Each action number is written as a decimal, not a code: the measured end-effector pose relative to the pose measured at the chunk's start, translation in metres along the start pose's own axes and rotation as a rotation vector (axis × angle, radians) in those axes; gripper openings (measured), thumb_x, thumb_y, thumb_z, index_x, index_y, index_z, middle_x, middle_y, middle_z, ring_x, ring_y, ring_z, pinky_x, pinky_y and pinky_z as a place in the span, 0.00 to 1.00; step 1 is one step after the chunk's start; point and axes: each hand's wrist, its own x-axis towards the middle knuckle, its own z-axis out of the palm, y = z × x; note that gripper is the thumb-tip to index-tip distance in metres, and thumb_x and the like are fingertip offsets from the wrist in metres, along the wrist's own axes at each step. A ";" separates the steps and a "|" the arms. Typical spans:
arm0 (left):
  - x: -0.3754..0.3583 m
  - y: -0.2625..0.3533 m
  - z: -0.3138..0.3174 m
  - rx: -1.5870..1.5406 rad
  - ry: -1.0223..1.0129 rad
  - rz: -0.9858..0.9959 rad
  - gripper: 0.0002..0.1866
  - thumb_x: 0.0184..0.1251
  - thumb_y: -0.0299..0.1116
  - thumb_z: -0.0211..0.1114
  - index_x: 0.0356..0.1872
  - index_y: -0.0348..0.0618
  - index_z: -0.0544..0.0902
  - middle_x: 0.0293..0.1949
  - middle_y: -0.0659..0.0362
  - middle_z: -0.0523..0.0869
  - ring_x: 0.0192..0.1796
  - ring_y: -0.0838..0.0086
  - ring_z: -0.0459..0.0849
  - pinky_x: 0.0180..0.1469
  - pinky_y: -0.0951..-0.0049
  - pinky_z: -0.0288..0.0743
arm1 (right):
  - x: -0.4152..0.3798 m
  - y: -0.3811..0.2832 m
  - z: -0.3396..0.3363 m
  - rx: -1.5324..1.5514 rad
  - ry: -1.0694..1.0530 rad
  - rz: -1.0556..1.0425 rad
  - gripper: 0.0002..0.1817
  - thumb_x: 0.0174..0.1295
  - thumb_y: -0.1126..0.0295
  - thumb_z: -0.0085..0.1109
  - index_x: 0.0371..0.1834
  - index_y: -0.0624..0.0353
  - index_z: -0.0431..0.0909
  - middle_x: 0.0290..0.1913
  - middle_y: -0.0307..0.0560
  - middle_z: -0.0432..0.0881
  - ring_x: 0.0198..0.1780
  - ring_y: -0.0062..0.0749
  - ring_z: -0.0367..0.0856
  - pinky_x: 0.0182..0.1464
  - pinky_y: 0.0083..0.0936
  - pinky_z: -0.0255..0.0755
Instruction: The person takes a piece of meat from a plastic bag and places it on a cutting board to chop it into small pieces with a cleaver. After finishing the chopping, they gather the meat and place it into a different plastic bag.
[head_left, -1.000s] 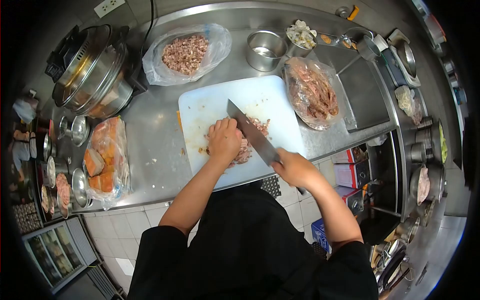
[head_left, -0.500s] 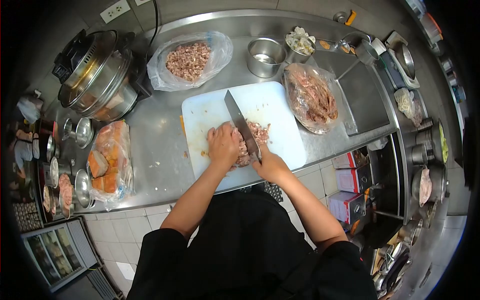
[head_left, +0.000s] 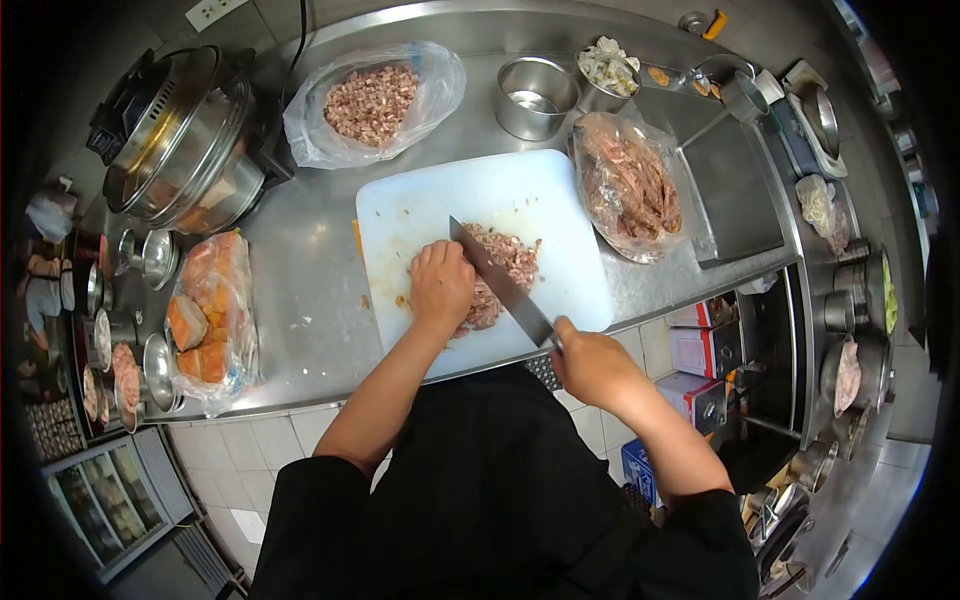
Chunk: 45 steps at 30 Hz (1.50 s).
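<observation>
A large kitchen knife (head_left: 506, 290) lies slantwise across a heap of chopped meat (head_left: 512, 256) on the white cutting board (head_left: 558, 205). My right hand (head_left: 598, 366) is wrapped round its handle, just past the board's front right corner area. On the left side of the blade, my left hand (head_left: 442, 284) presses curled fingers onto the meat; its fingertips sit close to the blade, and part of the meat is hidden beneath them. Small scraps dot the board's surface.
Behind the board are a plastic bag of diced meat (head_left: 372, 105), a metal pot (head_left: 536, 98) and a bowl of pale pieces (head_left: 608, 72). Bagged meat (head_left: 630, 188) lies beside the sink (head_left: 735, 185). Bagged orange-skinned chunks (head_left: 212, 320) and a glass-bowled cooker (head_left: 185, 140) stand left.
My right hand has drawn the knife back toward my body and to the right, so its tip is lower on the board. My left hand stays on the meat.
</observation>
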 end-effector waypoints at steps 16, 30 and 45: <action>-0.002 -0.003 0.003 -0.005 0.026 -0.009 0.06 0.58 0.29 0.59 0.36 0.41 0.77 0.37 0.53 0.79 0.45 0.55 0.77 0.50 0.54 0.68 | 0.019 0.005 0.011 0.124 -0.059 0.024 0.19 0.64 0.68 0.56 0.54 0.66 0.67 0.39 0.69 0.84 0.45 0.65 0.83 0.49 0.53 0.75; -0.008 0.002 -0.003 -0.009 -0.040 -0.094 0.29 0.70 0.47 0.61 0.66 0.40 0.72 0.66 0.45 0.74 0.69 0.52 0.70 0.74 0.49 0.56 | 0.052 0.049 0.041 0.497 0.267 0.104 0.26 0.63 0.66 0.56 0.64 0.62 0.67 0.36 0.67 0.85 0.38 0.61 0.86 0.44 0.47 0.79; -0.028 0.007 -0.010 0.162 -0.022 0.186 0.47 0.45 0.51 0.80 0.66 0.39 0.71 0.65 0.45 0.72 0.66 0.49 0.69 0.68 0.47 0.62 | 0.048 0.098 0.040 0.588 0.196 0.240 0.30 0.64 0.66 0.54 0.68 0.69 0.65 0.28 0.60 0.85 0.26 0.47 0.86 0.35 0.39 0.78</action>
